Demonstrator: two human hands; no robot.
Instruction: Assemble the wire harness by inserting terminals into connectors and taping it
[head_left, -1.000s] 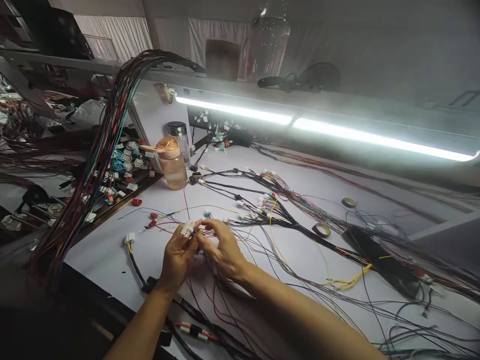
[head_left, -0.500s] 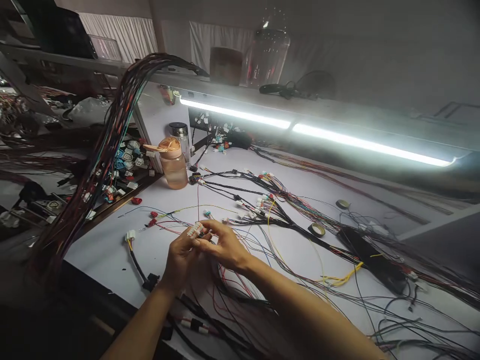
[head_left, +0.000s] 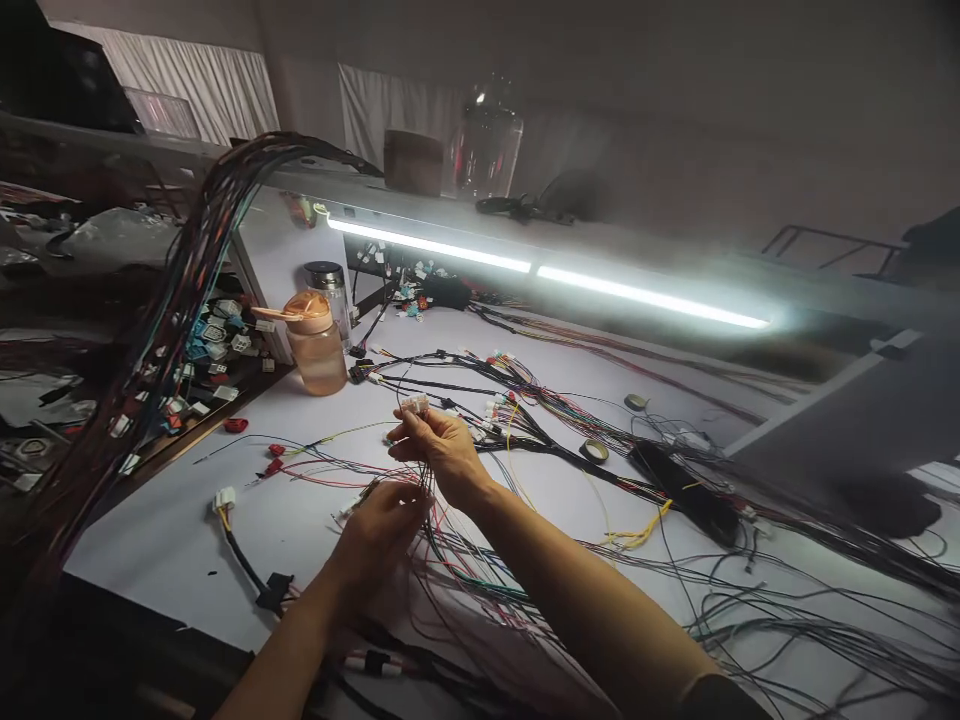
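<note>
Right hand [head_left: 442, 447] raised off the bench [head_left: 180, 520], fingers pinching white connector [head_left: 415, 404]. Left hand [head_left: 379, 530] lower, curled closed around wire bundle [head_left: 439, 545].

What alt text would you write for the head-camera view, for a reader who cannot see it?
A person's right hand lifts a small white connector above a white workbench, thin wires trailing from it down to the left hand, which is closed around them. Loose wire harnesses sprawl across the bench, with an orange bottle and a lit strip light behind.
</note>
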